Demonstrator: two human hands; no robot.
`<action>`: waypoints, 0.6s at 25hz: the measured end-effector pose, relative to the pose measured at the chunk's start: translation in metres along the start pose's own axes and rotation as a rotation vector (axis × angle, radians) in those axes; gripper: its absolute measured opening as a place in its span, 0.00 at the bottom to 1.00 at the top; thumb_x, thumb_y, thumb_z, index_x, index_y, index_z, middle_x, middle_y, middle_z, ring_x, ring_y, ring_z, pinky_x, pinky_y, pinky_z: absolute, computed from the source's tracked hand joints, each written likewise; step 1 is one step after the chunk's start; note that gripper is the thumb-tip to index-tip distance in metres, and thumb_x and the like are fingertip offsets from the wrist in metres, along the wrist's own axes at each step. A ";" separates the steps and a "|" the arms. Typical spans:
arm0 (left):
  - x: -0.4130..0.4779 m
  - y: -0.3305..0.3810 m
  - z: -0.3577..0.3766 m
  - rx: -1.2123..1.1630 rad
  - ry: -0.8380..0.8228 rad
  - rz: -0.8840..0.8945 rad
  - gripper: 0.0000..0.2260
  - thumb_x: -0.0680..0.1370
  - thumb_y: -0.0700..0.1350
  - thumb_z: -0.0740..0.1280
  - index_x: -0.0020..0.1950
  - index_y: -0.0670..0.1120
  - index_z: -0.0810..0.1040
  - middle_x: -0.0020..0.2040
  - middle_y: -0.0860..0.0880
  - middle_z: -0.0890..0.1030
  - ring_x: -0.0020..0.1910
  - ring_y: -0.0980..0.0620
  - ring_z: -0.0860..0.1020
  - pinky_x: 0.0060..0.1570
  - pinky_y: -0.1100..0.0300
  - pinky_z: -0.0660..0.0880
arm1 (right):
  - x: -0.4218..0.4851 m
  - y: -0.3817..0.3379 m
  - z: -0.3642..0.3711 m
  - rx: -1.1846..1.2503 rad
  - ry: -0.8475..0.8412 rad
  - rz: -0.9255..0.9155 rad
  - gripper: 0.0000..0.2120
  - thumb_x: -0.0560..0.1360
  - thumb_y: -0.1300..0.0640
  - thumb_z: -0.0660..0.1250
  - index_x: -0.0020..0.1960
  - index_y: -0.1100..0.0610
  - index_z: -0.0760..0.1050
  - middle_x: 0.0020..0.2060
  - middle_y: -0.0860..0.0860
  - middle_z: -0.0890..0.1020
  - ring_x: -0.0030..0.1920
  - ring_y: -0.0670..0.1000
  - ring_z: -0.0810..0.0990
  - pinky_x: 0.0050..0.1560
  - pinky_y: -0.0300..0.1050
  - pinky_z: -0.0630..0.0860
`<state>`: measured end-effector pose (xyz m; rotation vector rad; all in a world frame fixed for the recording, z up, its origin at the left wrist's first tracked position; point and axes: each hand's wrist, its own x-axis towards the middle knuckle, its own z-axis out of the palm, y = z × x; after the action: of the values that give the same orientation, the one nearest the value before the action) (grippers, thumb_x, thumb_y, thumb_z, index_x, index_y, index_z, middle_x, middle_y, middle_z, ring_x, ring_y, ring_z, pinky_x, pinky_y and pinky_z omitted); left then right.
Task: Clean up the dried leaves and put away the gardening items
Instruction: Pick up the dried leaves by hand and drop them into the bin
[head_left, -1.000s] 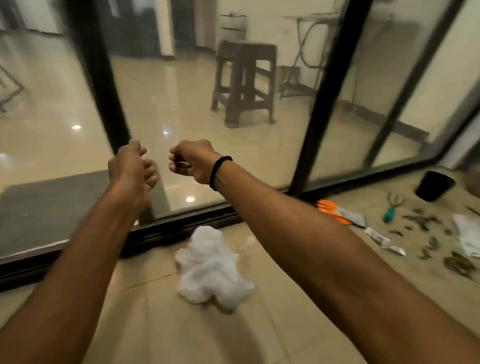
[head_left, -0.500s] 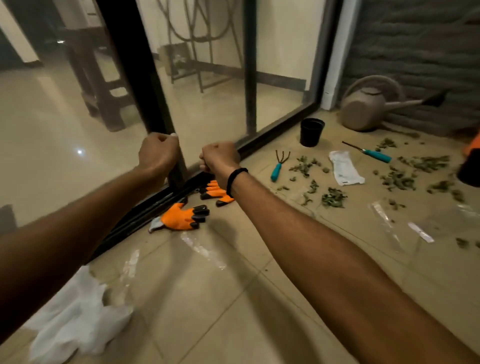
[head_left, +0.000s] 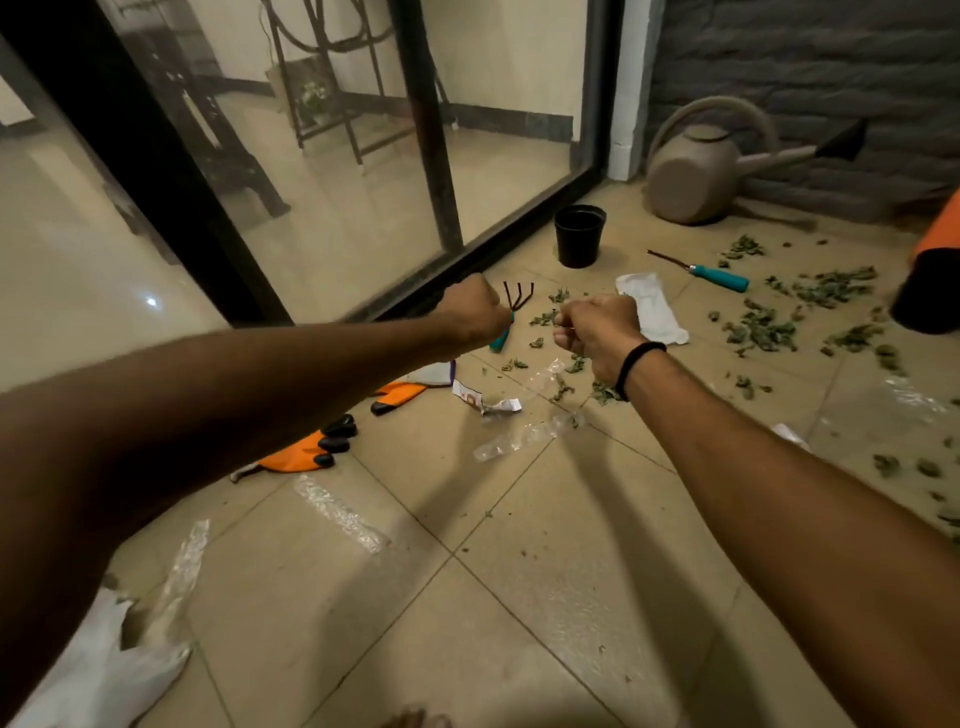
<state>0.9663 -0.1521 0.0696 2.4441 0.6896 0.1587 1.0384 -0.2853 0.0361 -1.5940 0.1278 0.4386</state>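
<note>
Cleanup is seemingly just beginning: dried leaves (head_left: 761, 330) are lying scattered across the floor (head_left: 519, 597) at centre right. Left hand (head_left: 475, 312) and right hand (head_left: 597, 327) are hovering above, fingers (head_left: 566, 332) curling into fists, apparently gripping nothing. Gathering is probably calling for opening up and reaching down.

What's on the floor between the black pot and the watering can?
Nothing. The head view shows only bare floor tile between the black pot and the watering can.

You are standing on a home patio: beige floor tiles (head_left: 519, 597) are running along a sliding glass door (head_left: 337, 208), a watering can (head_left: 691, 176) is sitting against a brick wall (head_left: 805, 62), and dried leaves (head_left: 763, 330) are lying near a black pot (head_left: 579, 236).
</note>
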 end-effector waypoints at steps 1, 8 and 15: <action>0.011 0.002 0.005 0.033 -0.024 0.020 0.04 0.80 0.41 0.67 0.53 0.43 0.76 0.43 0.50 0.74 0.39 0.56 0.72 0.34 0.65 0.70 | 0.007 -0.007 -0.003 -0.024 -0.010 0.016 0.04 0.77 0.65 0.66 0.50 0.62 0.78 0.41 0.56 0.83 0.33 0.49 0.81 0.37 0.41 0.83; 0.100 -0.044 0.062 0.093 -0.070 -0.047 0.15 0.78 0.42 0.69 0.64 0.42 0.74 0.60 0.45 0.77 0.54 0.49 0.76 0.49 0.57 0.77 | 0.055 -0.021 0.014 -0.106 -0.047 0.018 0.06 0.76 0.70 0.66 0.52 0.65 0.78 0.40 0.58 0.80 0.33 0.51 0.79 0.51 0.49 0.81; 0.131 -0.114 0.117 0.113 -0.130 -0.144 0.19 0.77 0.37 0.69 0.67 0.43 0.73 0.63 0.45 0.75 0.59 0.48 0.75 0.52 0.59 0.75 | 0.104 0.114 -0.006 -0.797 -0.015 -0.051 0.10 0.73 0.60 0.73 0.53 0.63 0.83 0.51 0.59 0.84 0.53 0.57 0.83 0.57 0.52 0.80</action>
<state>1.0594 -0.0657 -0.0971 2.4736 0.8326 -0.0979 1.0959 -0.2809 -0.1074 -2.3678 -0.1190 0.4915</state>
